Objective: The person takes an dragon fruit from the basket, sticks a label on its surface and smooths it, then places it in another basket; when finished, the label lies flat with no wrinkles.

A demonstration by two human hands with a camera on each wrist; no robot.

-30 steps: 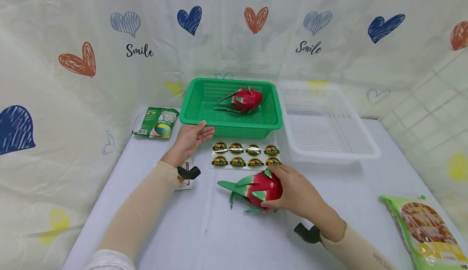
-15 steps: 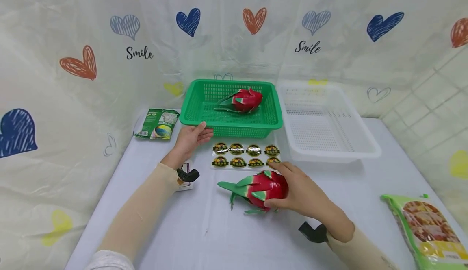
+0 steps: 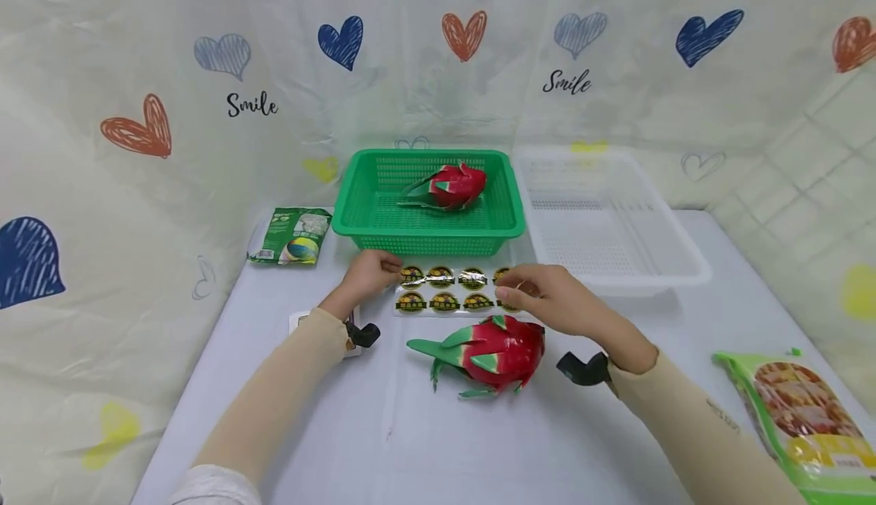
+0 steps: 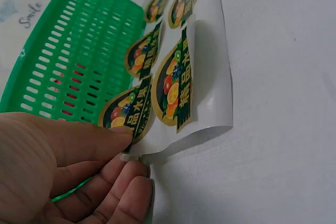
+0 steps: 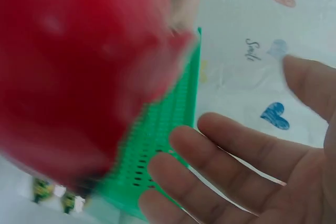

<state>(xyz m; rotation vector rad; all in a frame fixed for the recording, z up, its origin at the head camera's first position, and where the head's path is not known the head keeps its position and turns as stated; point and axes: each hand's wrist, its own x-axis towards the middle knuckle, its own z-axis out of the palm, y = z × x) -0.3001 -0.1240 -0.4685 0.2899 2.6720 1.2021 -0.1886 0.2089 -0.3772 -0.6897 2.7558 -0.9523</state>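
A sheet of round fruit stickers [image 3: 457, 290] lies in front of the green basket. My left hand [image 3: 366, 275] pinches its left corner between thumb and fingers; the left wrist view shows that end of the sheet [image 4: 210, 93] curving up. My right hand [image 3: 564, 300] is over the sheet's right end, covering part of the stickers there. In the right wrist view the right hand's fingers [image 5: 226, 166] are spread with nothing in them. Below the sheet, a red dragon fruit [image 3: 509, 351] with green scales lies on the table, just beside the right hand.
The green basket [image 3: 427, 235] holds another dragon fruit [image 3: 461, 185]. To its right stands a white basket [image 3: 616, 281]. A green packet [image 3: 294, 236] lies at the back left, a light green bag [image 3: 804, 414] at the right. A card [image 3: 296, 321] is partly under the left wrist.
My right hand has let go of the dragon fruit and moved up to the sticker sheet. My left hand has come down from the green basket's rim to the sheet's left corner.
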